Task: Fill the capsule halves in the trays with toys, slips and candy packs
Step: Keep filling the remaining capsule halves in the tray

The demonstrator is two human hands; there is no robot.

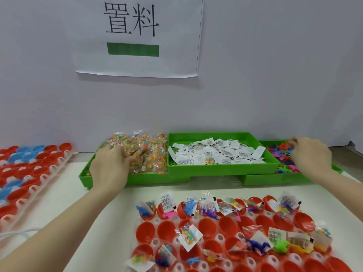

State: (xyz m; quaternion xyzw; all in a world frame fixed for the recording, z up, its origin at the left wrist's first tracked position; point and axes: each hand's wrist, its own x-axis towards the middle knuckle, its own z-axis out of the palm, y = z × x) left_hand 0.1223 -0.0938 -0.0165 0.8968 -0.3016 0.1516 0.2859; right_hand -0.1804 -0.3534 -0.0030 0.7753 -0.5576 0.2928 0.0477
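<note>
Red capsule halves (pixel 146 231) sit in a clear tray at the front; several hold toys, slips and candy packs, others are bare inside. Three green bins stand behind it. My left hand (pixel 110 165) reaches into the left bin, fingers curled among the clear candy packs (pixel 141 152). My right hand (pixel 310 154) reaches into the right bin, fingertips pinching among the small coloured toys (pixel 282 154). White paper slips (pixel 216 152) fill the middle bin (pixel 218 169). What exactly each hand holds is hidden.
A second tray of red and blue capsule halves (pixel 29 169) lies at the left. A white cord (pixel 17 233) runs beside it. A paper sign (pixel 137 36) hangs on the wall behind the bins.
</note>
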